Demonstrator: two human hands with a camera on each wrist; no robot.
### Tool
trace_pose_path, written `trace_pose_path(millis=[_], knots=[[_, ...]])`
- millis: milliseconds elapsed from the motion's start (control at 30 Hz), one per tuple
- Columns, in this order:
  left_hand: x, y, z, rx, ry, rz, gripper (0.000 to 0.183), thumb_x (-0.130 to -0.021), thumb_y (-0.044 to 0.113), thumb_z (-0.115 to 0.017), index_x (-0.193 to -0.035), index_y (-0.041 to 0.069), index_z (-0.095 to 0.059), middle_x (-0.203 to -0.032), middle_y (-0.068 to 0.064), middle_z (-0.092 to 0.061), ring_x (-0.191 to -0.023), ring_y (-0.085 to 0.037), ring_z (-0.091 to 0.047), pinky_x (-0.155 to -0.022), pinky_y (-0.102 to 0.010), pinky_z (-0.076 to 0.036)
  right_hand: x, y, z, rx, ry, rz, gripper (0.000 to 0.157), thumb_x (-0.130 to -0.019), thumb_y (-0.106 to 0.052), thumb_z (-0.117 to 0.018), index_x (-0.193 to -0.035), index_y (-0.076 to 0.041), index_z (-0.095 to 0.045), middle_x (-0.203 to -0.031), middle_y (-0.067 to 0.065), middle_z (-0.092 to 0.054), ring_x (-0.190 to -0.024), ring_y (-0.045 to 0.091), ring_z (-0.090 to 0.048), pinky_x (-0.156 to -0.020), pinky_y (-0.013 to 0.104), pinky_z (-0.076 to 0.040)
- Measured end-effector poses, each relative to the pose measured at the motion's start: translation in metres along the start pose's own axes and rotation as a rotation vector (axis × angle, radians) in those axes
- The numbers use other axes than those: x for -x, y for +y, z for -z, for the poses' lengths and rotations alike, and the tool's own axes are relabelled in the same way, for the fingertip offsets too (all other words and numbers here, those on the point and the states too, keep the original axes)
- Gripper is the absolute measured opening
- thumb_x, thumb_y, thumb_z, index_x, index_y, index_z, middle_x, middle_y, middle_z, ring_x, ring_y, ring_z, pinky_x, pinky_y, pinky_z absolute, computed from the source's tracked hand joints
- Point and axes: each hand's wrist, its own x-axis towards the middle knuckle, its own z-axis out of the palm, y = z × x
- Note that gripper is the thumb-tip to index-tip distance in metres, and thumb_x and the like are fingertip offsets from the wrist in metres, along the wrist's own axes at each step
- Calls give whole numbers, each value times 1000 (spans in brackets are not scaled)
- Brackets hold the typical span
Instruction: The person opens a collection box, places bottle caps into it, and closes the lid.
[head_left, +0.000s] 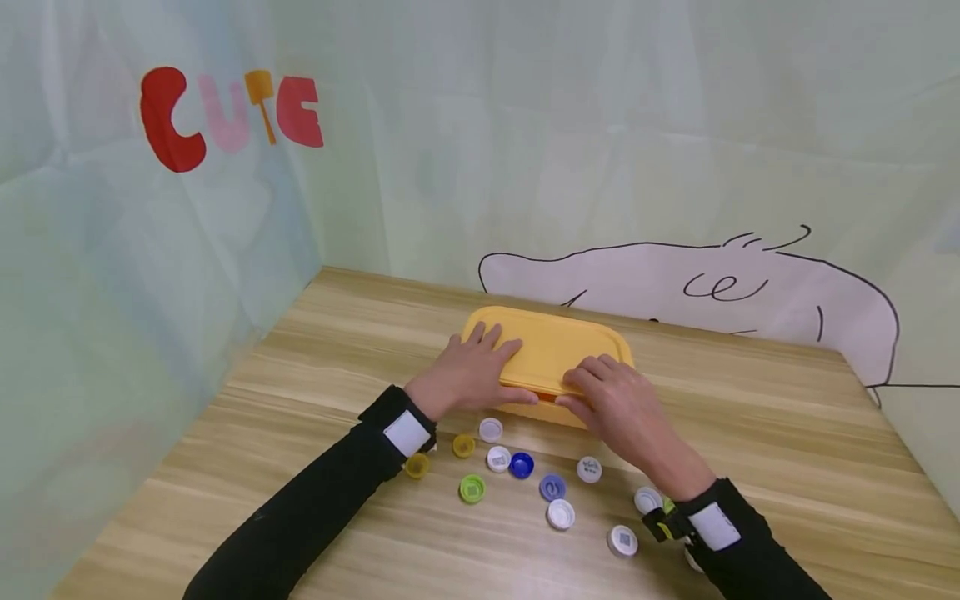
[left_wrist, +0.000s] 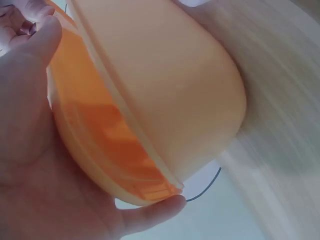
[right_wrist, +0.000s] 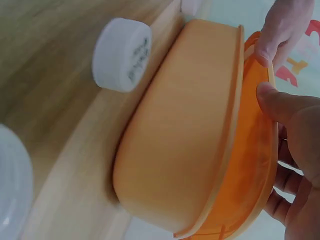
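Toward the back of a wood-grain table (head_left: 300,400), a yellow-orange box (right_wrist: 170,135) sits long side forward, its lid (head_left: 547,337) tilted so that a bright orange gap shows along the near edge. The left hand (head_left: 472,367) holds the lid's left part, fingers spread across the top and thumb at the front rim; the right hand (head_left: 615,400) pinches the same edge farther along, thumb below and fingers above. Gripping at two points likely shares the load and stops the lid from twisting, while the table bears the box. Whether the lid's far edge rests on the box cannot be told. White caps (head_left: 561,515), yellow caps (head_left: 463,446), green caps (head_left: 472,489) and blue caps (head_left: 521,465) lie scattered on the near side, a spread that probably puts them within easy reach.
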Motion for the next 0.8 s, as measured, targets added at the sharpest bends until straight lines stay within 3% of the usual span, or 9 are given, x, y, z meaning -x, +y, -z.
trace_pose_path(millis=[167, 333, 533, 667, 800], knots=[[0, 4, 5, -6, 34, 1, 85, -93, 71, -58, -159, 21, -41, -164, -17, -32, -151, -40, -28, -114, -62, -33, 1, 0, 5, 7, 3, -6, 30, -82, -22, -89, -101, -6, -73, -96, 6, -67, -86, 24, -61, -73, 39, -55], [-1, 6, 9, -36, 135, -15, 59, -96, 35, -72, -149, 15, -55, -150, -16, -51, -140, -40, -44, -104, -56, -46, 1, -1, 9, 26, 16, -2, 30, -80, -10, -90, -104, -5, -73, -99, 8, -67, -88, 25, -61, -74, 39, -56], [1, 2, 8, -41, 273, -70, 46, -94, 3, -65, -140, 10, -63, -137, -12, -63, -132, -36, -53, -100, -52, -51, 0, 2, 11, 27, 58, -2, 32, -77, 0, -86, -107, -4, -73, -100, 10, -68, -88, 28, -61, -73, 40, -56], [4, -3, 6, -20, 340, -130, 45, -94, -5, -64, -138, 6, -63, -135, -16, -63, -129, -39, -54, -100, -54, -50, -2, 8, 12, 26, 111, -7, 32, -76, 7, -82, -106, -1, -72, -99, 13, -68, -89, 31, -62, -76, 44, -55], [5, -6, 6, -14, 400, -166, 45, -95, -8, -62, -138, 6, -63, -136, -18, -63, -130, -44, -53, -100, -58, -49, -1, 14, 14, 23, 139, -72, 35, -74, 15, -80, -106, 1, -71, -103, 17, -68, -96, 37, -60, -86, 51, -52]])
